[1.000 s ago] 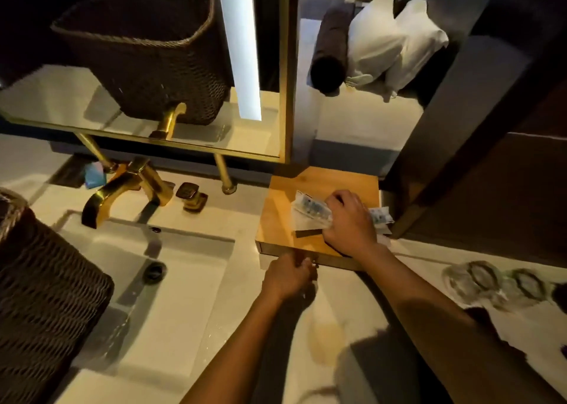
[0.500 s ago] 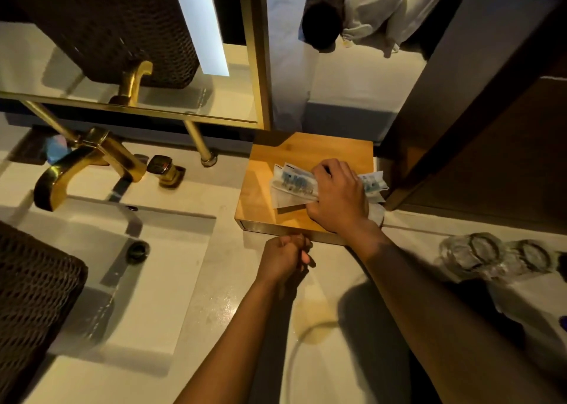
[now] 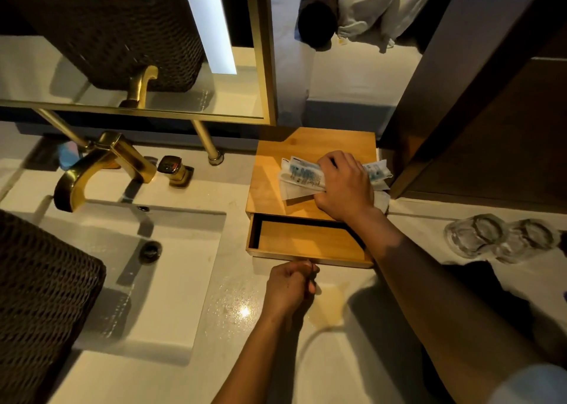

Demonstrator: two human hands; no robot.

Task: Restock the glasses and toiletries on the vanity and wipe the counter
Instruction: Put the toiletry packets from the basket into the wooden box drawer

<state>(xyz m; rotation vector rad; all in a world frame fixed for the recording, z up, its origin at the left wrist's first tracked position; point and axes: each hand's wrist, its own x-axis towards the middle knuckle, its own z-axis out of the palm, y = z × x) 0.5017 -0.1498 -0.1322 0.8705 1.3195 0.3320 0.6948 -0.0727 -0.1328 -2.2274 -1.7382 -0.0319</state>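
The left hand (image 3: 290, 287) is closed on the front edge of the shallow wooden drawer (image 3: 310, 244), which stands pulled partway out of the square bamboo box (image 3: 276, 176). The right hand (image 3: 345, 185) clutches blue-and-white toiletry packets (image 3: 302, 173) on the box's top, on the pale stone counter (image 3: 233, 305). Two upturned clear glasses (image 3: 497, 237) stand well apart to the right.

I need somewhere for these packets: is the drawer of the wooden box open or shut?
Open. The wooden box's drawer is slid out toward the person, its bare floor showing; the left hand is at its front edge.

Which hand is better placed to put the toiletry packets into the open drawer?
The right hand: it already presses the toiletry packets on the wooden box, directly above the open drawer. The left hand grips the drawer's front.
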